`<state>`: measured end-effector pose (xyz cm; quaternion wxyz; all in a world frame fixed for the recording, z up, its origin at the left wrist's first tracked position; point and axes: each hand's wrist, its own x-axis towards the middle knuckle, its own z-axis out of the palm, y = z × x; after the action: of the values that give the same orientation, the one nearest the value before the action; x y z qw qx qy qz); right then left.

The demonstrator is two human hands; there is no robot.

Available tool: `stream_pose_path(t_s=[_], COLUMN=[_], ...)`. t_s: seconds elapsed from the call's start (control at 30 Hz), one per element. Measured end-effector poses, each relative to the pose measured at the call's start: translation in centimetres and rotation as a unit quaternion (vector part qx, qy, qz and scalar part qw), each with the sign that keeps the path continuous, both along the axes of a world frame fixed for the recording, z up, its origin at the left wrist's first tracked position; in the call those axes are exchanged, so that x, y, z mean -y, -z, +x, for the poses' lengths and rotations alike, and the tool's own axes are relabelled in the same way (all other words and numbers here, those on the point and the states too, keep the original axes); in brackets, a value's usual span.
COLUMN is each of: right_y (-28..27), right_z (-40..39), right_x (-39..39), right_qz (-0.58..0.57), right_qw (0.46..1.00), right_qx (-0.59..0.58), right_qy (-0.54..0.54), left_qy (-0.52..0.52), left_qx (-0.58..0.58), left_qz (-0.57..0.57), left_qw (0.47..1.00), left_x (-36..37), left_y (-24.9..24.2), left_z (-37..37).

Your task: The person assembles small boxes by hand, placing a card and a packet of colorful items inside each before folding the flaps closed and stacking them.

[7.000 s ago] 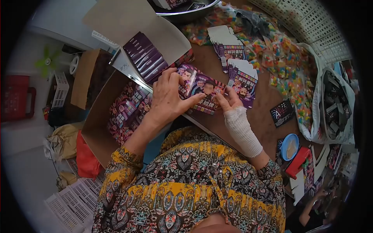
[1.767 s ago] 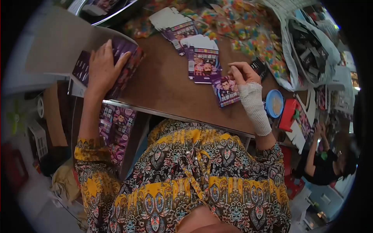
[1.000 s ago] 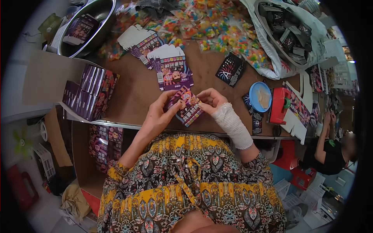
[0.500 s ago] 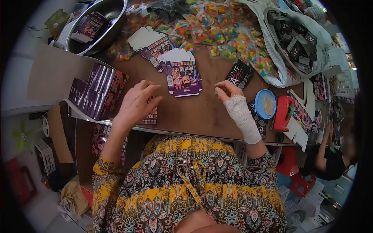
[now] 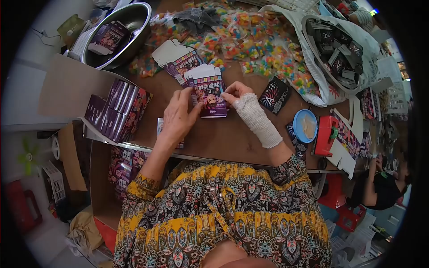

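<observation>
A stack of flat purple card boxes with white open flaps lies on the brown table in front of me. My left hand is at its left edge, fingers bent and spread, the thumb by the lower left corner. On the opposite edge, my right hand, in a white knitted wrist cover, pinches the boxes between thumb and forefinger. More flat purple boxes lie fanned just behind the stack. Partly hidden beneath my left wrist is another printed box.
A carton of filled purple boxes stands left, below a metal bowl. Candy packets cover the back. To the right are a black box, a blue round dish, a red tape dispenser and a white sack.
Both hands have moved inward to the stack, the left one rightward and the right one leftward. My right fingers have closed on its edge. The view has shifted slightly.
</observation>
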<state>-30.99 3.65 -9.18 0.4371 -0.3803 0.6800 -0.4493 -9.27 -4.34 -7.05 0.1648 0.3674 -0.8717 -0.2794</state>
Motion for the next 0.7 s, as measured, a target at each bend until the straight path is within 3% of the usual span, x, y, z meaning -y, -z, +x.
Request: stream_pose_path(t_s=[0.07,0.1,0.13,0.17,0.2,0.23,0.27,0.3,0.4,0.5,0.63,0.7], right_y=[-0.3,0.0,-0.1,-1.5,-0.6,0.6,-0.3,-2.3,-0.9,-1.0,-0.7,0.2], right_z=[0.0,0.2,-0.1,0.3,0.3,0.9,1.1,1.0,2.0,1.7,3.2,3.6], right_x=[-0.6,-1.0,-1.9,-2.5,-3.0,-3.0,-3.1,-3.6,-3.4,-4.5,-5.0,-4.6], right_qz=[-0.015,-0.046,-0.077,-0.08,-0.094,-0.153,-0.206,-0.242,-0.258,-0.286,-0.3,-0.298], right_qw=[0.999,0.994,0.987,0.997,0.992,0.982,0.918,0.851,0.804,0.717,0.725,0.723], right_qx=[0.04,0.094,0.142,0.016,-0.089,-0.073,-0.314,-0.451,-0.521,-0.612,-0.58,-0.578], right_qy=[0.015,0.012,0.017,0.003,0.009,0.081,0.126,0.116,0.127,0.17,0.221,0.232], left_qy=[-0.128,-0.121,-0.09,-0.037,-0.036,-0.029,-0.017,-0.011,0.049,0.0,0.014,0.078], left_qx=[-0.094,-0.098,-0.226,-0.338,-0.308,-0.28,-0.268,-0.255,-0.209,-0.194,-0.169,-0.177], left_qz=[0.026,0.026,0.2,0.375,0.353,0.328,0.307,0.283,0.224,0.208,0.189,0.142], left_qw=[0.987,0.987,0.949,0.862,0.883,0.902,0.913,0.924,0.951,0.959,0.967,0.971], left_x=[-0.2,-0.1,0.0,0.1,-0.5,-1.5,-2.5,-3.3,-4.4,-5.2,-6.0,-6.3], left_y=[-0.7,-0.6,-0.2,0.2,-0.5,-1.4,-1.8,-1.8,-0.9,-1.1,-1.1,-1.2], left_z=[-0.8,-0.5,-0.2,-0.7,-1.0,-1.0,-1.5,-1.7,-1.8,-2.3,-2.6,-3.1])
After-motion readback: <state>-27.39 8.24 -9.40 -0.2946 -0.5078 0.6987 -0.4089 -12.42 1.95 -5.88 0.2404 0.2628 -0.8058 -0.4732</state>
